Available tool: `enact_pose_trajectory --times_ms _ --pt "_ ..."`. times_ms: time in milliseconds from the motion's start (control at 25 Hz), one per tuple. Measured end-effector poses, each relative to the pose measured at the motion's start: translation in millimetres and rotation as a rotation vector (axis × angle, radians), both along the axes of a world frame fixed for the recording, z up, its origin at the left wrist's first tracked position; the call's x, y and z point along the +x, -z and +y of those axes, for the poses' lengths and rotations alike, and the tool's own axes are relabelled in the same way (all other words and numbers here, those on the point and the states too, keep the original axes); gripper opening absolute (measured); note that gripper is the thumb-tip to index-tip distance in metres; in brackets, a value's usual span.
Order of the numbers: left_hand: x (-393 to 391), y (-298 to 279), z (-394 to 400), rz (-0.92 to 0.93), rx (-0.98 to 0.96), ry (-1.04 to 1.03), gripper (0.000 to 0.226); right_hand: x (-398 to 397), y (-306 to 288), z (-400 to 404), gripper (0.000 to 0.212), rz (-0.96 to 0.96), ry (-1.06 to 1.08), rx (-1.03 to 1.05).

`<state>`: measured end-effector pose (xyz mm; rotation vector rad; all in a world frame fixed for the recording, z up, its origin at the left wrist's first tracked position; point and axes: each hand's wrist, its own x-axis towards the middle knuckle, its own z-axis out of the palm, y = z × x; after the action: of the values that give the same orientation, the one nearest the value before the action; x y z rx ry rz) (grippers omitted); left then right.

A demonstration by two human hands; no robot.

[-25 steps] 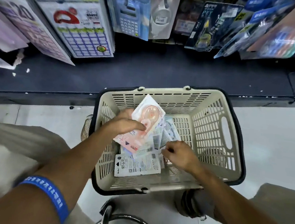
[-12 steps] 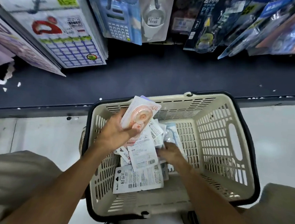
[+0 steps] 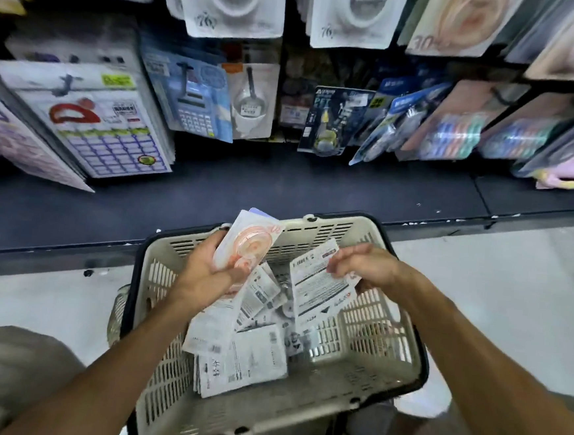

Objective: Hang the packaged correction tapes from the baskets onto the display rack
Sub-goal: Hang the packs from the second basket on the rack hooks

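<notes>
A beige plastic basket (image 3: pixel 386 331) stands on the floor in front of me, with several packaged correction tapes (image 3: pixel 243 361) lying in it. My left hand (image 3: pixel 205 272) grips a small stack of packs, the front one showing a pink correction tape (image 3: pixel 252 245), held above the basket's far left corner. My right hand (image 3: pixel 364 266) pinches the top edge of another pack (image 3: pixel 317 288), its printed white back facing me, lifted above the basket. The display rack (image 3: pixel 288 90) with hanging goods rises behind the basket.
A dark low shelf (image 3: pixel 247 186) runs between the basket and the rack. Calculators (image 3: pixel 198 107), sticker sheets (image 3: pixel 110 134) and other carded stationery hang there, with white tape packs (image 3: pixel 233 3) on the upper row. Pale floor (image 3: pixel 501 268) lies to the right, my knees at both lower corners.
My right hand has come up out of the basket with a pack pinched in it. My left hand has lifted its stack slightly. My view has tilted up toward the rack.
</notes>
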<state>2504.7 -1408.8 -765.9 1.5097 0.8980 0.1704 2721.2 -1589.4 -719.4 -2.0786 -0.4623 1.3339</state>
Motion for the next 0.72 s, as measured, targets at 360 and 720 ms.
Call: enact_pose_trajectory --times_ms 360,720 --pt "55.5 -132.9 -16.5 -0.414 -0.006 0.198 0.026 17.2 -187.3 -20.6 0.080 0.702 -0.013 0.585" --pt "61.0 -167.9 -25.7 -0.580 -0.392 0.187 0.114 -21.1 -186.6 16.9 0.038 0.304 0.609 0.517"
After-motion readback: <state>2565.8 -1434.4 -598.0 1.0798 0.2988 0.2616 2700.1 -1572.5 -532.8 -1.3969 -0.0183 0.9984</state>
